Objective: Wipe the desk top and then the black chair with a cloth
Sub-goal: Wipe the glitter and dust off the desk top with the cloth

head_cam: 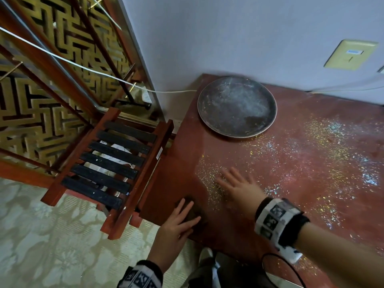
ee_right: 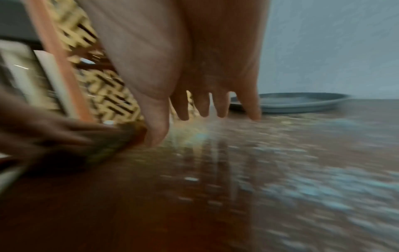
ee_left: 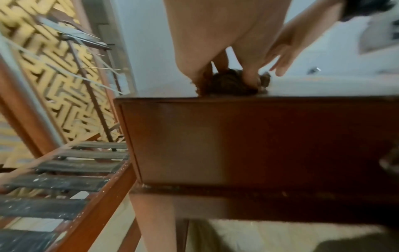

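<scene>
The red-brown desk top [head_cam: 301, 204] is strewn with shiny glitter specks, thickest at the middle and right. A dark brown cloth [head_cam: 195, 213] lies at the desk's front left corner. My left hand [head_cam: 178, 219] presses on it with straight fingers; the left wrist view shows fingertips sunk into the cloth [ee_left: 228, 83]. My right hand [head_cam: 236, 183] lies flat with fingers spread on the glitter, just right of the cloth. The black slatted chair [head_cam: 108, 165] with its red wooden frame stands against the desk's left side.
A round dark plate [head_cam: 236, 107], dusted with glitter, sits at the desk's back left by the wall. A white cord [head_cam: 83, 67] runs from the wall over the chair area. A yellow wall plate [head_cam: 351, 56] is at the upper right. A black cable [head_cam: 291, 267] loops at the front edge.
</scene>
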